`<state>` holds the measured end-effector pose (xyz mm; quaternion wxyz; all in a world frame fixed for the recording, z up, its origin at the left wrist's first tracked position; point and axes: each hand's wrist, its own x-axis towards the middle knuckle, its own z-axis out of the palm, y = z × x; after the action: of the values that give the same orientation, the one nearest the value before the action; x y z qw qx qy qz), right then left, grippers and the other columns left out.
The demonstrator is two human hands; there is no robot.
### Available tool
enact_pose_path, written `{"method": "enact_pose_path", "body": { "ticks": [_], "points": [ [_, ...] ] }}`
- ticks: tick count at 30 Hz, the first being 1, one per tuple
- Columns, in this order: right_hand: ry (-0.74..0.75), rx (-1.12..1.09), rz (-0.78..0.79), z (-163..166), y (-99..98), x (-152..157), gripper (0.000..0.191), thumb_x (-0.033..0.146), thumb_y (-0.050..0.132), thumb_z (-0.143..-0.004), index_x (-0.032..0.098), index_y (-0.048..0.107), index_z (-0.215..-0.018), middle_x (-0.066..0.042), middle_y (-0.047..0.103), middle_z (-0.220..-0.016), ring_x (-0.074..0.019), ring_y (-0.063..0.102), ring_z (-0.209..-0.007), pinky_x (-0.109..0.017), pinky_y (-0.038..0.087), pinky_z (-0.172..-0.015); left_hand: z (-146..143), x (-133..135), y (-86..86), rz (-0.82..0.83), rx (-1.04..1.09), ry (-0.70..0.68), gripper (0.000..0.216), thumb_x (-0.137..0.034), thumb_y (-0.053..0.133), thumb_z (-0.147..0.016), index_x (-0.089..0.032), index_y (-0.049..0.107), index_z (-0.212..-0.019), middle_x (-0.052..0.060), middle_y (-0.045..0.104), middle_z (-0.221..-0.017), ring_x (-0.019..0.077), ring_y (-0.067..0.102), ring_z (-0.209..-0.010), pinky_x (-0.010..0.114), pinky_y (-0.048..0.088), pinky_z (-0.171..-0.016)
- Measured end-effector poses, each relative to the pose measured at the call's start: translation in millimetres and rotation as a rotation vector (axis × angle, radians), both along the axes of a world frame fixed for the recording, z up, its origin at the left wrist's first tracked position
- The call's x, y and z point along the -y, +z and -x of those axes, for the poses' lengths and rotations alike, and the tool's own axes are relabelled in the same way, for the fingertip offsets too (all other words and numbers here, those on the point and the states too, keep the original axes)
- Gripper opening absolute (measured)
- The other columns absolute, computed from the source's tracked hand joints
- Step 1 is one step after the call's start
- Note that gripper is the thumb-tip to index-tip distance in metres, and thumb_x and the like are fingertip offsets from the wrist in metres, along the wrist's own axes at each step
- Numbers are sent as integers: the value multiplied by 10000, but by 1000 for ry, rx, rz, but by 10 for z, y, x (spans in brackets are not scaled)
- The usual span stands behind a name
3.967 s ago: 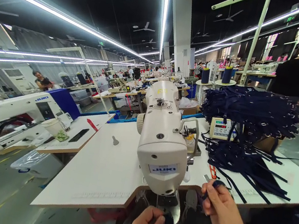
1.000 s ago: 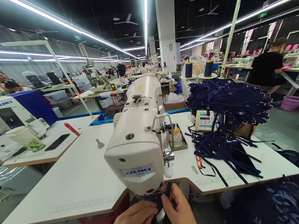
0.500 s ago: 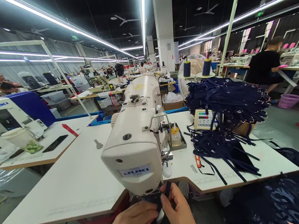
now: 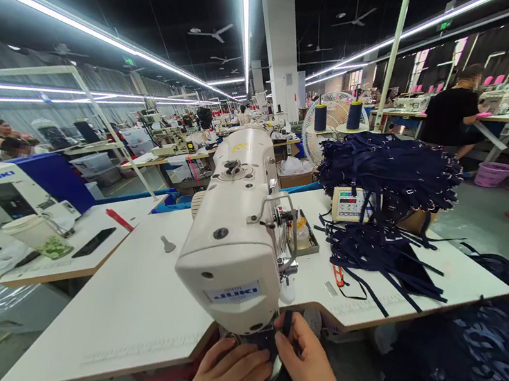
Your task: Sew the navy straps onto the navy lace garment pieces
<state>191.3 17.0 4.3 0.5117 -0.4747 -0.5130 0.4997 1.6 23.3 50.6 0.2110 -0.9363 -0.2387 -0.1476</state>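
Note:
A white JUKI sewing machine (image 4: 237,233) stands on a white table (image 4: 143,302). Just under its head, my left hand (image 4: 230,378) presses down on dark navy fabric (image 4: 265,342). My right hand (image 4: 303,368) pinches a navy strap (image 4: 287,321) upright beside the needle area. The two hands nearly touch. The needle and presser foot are hidden behind the machine head and my fingers.
A heap of navy straps (image 4: 388,174) sits over a control box (image 4: 350,204) at the back right, with more straps (image 4: 384,258) spread on the table. Red snips (image 4: 338,275) lie nearby. Navy fabric (image 4: 475,357) piles at my right. Another JUKI machine (image 4: 5,188) stands left. A person (image 4: 453,110) stands far right.
Four seconds ago my right hand was out to the right holding a strap; it now sits by the machine head. In the last second my left hand has spread onto the fabric.

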Motion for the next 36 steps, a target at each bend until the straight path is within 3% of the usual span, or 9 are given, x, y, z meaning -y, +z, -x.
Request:
{"method": "enact_pose_path", "body": {
  "ticks": [5,10,16,21,25,30,36],
  "points": [
    [24,-26,-53,-51,-32,-91,156,316,492,-925,207,579,-994,14,538,-816,-179,517,-792,-281,435,-759,8,11,-75,-86,-29,-1,268,-299,487,-921,-296,636,-1144,-86,693,-1129,96,656,-1019,250,518,-886],
    [-3,66,-125,-138,86,-358,184,354,521,-889,192,607,-904,-10,598,-814,-205,552,-808,-333,469,-815,-38,46,-116,-151,81,43,264,-303,463,-943,-290,637,-1142,-127,705,-1074,70,646,-996,242,465,-845],
    [78,191,-215,-77,222,-601,260,340,542,-849,183,671,-1010,-70,703,-1068,-265,626,-1010,-350,490,-909,-269,134,-335,-223,343,268,337,-265,334,-999,-270,670,-1025,-97,734,-930,79,658,-878,302,372,-825],
    [71,262,-170,-34,210,-668,254,344,568,-870,161,704,-979,-86,746,-1018,-270,665,-985,-336,533,-852,-451,136,-507,-256,516,383,329,-253,350,-996,-278,676,-958,-94,730,-868,90,659,-827,310,372,-822],
    [72,304,-137,-33,164,-703,231,341,613,-897,162,680,-1026,-71,742,-1015,-215,689,-915,-369,548,-827,-511,115,-517,-343,527,416,313,-216,367,-986,-240,674,-933,-90,732,-835,88,666,-781,315,391,-774],
    [76,328,-135,-28,136,-709,198,291,603,-883,157,714,-977,-83,753,-963,-240,682,-942,-347,552,-833,-543,103,-479,-382,528,423,293,-213,382,-983,-232,665,-907,-93,734,-812,76,671,-743,312,395,-740],
    [87,345,-134,-25,120,-709,225,325,597,-949,164,639,-1101,-59,679,-1098,-198,669,-936,-390,561,-829,-554,84,-484,-420,543,423,278,-200,396,-970,-236,660,-893,-99,732,-783,72,671,-708,311,398,-725]
  ]
}}
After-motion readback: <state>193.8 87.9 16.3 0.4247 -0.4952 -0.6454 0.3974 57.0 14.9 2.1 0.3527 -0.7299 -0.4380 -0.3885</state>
